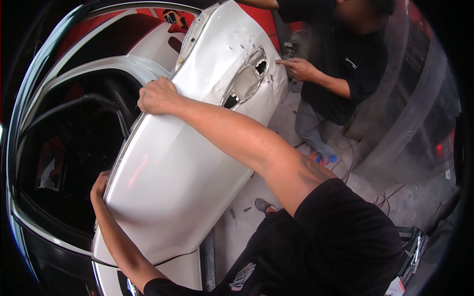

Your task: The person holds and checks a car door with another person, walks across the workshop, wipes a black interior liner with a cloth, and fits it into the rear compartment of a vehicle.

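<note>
A white car door (182,182) fills the middle of the head view, slanting from upper right to lower left. Around its upper edge, near the middle, my right hand (159,96) is closed in a grip. Lower down the same edge is my left hand (100,185), its fingers hooked over to the inner side and partly hidden. The door's outer skin has a handle recess (245,83) with two dark holes in it. Dents, scuffs and chipped paint surround this recess, mostly toward the door's far end.
A co-worker in a black shirt (365,74) stands beyond the door; that person's hand (299,68) points at the damaged area. The car's dark interior (74,158) lies left. Cables (350,158) run over the concrete floor (237,237). A metal frame (414,251) stands lower right.
</note>
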